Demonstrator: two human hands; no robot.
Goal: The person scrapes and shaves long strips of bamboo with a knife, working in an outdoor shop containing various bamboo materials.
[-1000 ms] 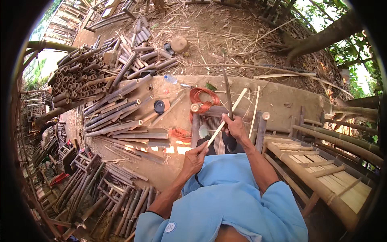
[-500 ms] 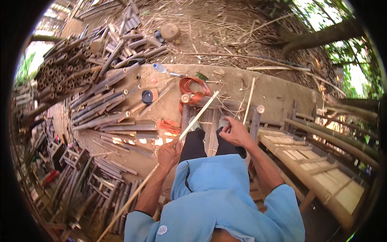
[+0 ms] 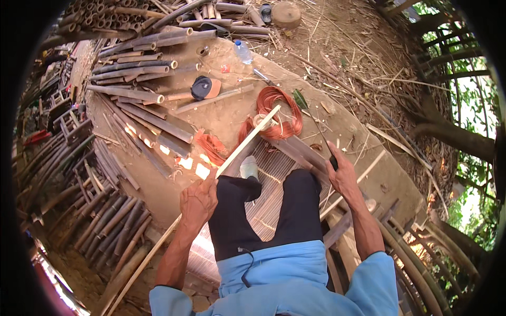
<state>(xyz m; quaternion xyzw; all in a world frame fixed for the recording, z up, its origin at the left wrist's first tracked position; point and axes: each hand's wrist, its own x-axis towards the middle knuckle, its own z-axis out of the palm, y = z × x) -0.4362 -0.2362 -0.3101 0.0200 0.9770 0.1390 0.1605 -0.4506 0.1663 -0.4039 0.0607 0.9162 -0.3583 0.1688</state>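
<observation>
My left hand [image 3: 199, 200] is closed round a long, pale bamboo strip [image 3: 245, 141]. The strip slants from the lower left, past my left forearm, up to a tip over a coil of orange-red strapping [image 3: 295, 113]. My right hand [image 3: 343, 171] grips the dark handle of a knife [image 3: 333, 162], its thin blade pointing up and to the left, apart from the strip. Between and below my legs lies a slatted bamboo seat or frame [image 3: 269, 210]. A second pale strip [image 3: 371, 167] passes behind my right hand.
Stacked bamboo poles [image 3: 132, 71] fill the left side. On the ground ahead are a cap [image 3: 204, 88], a plastic bottle [image 3: 243, 52], a leaf [image 3: 300, 99] and loose orange-red strapping [image 3: 210, 147]. A round wood block [image 3: 287, 15] stands farther off. Bamboo rails [image 3: 411, 258] lie at right.
The view has turned to the right. My right hand has moved away from my knee and out to the right, where the knife now shows in it. My left hand keeps hold of the strip.
</observation>
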